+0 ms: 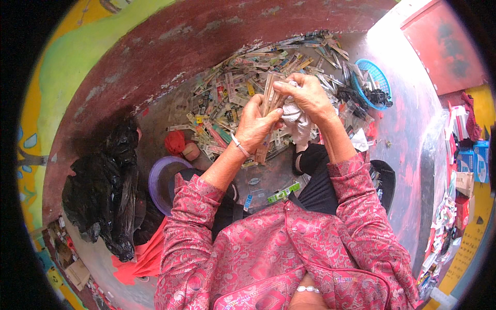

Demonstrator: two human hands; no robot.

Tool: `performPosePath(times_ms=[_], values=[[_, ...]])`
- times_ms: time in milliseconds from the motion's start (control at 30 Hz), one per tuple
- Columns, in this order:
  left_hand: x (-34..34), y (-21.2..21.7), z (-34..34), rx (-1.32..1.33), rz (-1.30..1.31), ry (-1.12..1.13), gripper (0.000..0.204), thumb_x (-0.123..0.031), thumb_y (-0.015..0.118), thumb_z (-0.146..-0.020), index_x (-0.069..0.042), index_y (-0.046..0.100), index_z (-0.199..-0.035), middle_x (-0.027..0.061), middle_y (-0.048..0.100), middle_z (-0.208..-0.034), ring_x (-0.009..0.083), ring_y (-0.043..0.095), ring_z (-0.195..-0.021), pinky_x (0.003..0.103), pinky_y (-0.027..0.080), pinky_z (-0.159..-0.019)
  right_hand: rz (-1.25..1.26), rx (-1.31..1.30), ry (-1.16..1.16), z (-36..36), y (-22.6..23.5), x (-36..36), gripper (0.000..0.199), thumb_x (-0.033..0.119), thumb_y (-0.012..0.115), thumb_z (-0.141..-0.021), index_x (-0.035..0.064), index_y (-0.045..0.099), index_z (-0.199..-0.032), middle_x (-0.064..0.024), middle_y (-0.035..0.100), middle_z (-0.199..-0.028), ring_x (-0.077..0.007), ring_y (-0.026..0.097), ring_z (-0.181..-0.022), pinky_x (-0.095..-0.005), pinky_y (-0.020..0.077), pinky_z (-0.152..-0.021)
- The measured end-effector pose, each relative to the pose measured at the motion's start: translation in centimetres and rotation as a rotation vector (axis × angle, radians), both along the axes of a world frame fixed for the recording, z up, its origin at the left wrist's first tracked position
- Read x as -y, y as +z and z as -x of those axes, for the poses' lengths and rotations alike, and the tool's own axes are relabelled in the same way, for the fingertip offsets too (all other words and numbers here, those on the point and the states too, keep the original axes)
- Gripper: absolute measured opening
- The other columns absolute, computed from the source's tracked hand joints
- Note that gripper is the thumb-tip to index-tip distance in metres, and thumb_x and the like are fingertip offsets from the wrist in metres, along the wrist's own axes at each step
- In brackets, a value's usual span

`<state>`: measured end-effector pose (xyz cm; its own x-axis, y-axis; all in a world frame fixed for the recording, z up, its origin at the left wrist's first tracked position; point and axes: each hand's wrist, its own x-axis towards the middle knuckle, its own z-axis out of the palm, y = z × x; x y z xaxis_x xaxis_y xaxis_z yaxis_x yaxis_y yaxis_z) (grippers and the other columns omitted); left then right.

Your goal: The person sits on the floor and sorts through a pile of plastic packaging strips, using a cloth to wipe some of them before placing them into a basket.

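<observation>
Over the heap [227,95] of slim packages, the left hand [256,124] grips flat, clear packaging [270,95]; the right hand [310,98] touches its edge and holds a crumpled white cloth [297,124]. Right of the heap sits a blue basket [384,80]; left, black plastic [106,191].

The wall [77,62] has a dark red lower band [170,46] with pale, flaking patches; above it run light green and yellow areas. The grey floor [266,178] carries pinkish stains [405,160]. Bright light washes the upper right, beside a red panel [439,46].
</observation>
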<state>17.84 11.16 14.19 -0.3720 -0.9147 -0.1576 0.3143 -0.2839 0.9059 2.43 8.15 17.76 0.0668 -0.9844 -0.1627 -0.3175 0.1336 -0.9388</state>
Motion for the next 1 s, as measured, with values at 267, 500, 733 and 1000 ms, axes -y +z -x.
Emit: performPosePath(times_ms=[267,500,733,1000], values=[[0.8,-0.3,-0.5,-0.132,-0.136,-0.031,0.024,-0.024,0.046,-0.09,-0.001,0.05,-0.097,0.006,0.058,-0.08,0.0109,0.057,-0.065,0.024,0.051,-0.057,-0.063,0.33,0.007,0.5,0.2,-0.3,0.016,0.016,0.065,-0.073,0.0003,0.06,-0.075,-0.002,0.058,-0.07,-0.0084,0.051,-0.066,-0.0226,0.0409,-0.062],[0.5,0.1,-0.4,-0.102,-0.043,-0.015,0.029,-0.029,0.039,-0.093,-0.001,0.049,-0.096,0.0072,0.058,-0.078,0.0125,0.057,-0.061,0.023,0.05,-0.053,-0.163,0.443,-0.068,0.6,0.0,-0.4,0.012,0.013,0.066,-0.072,0.0021,0.06,-0.071,-0.0021,0.058,-0.064,-0.0082,0.052,-0.06,-0.0221,0.0417,-0.056],[0.6,0.1,-0.2,-0.138,-0.044,-0.114,0.027,-0.024,0.047,-0.089,0.0,0.045,-0.101,0.0062,0.057,-0.075,0.0107,0.056,-0.059,0.021,0.047,-0.055,-0.052,0.431,-0.075,0.2,0.8,-0.5,0.024,0.025,0.062,-0.078,0.0026,0.06,-0.071,-0.0025,0.059,-0.068,-0.0089,0.053,-0.06,-0.0232,0.0429,-0.056],[0.2,0.5,0.0,-0.125,-0.069,-0.084,0.024,-0.021,0.053,-0.087,0.0,0.049,-0.096,0.0056,0.057,-0.077,0.0113,0.057,-0.062,0.022,0.049,-0.058,0.022,0.175,-0.009,0.4,0.5,-0.5,0.024,0.023,0.062,-0.075,-0.0011,0.061,-0.072,-0.0025,0.057,-0.067,-0.0086,0.05,-0.06,-0.0248,0.0409,-0.054]])
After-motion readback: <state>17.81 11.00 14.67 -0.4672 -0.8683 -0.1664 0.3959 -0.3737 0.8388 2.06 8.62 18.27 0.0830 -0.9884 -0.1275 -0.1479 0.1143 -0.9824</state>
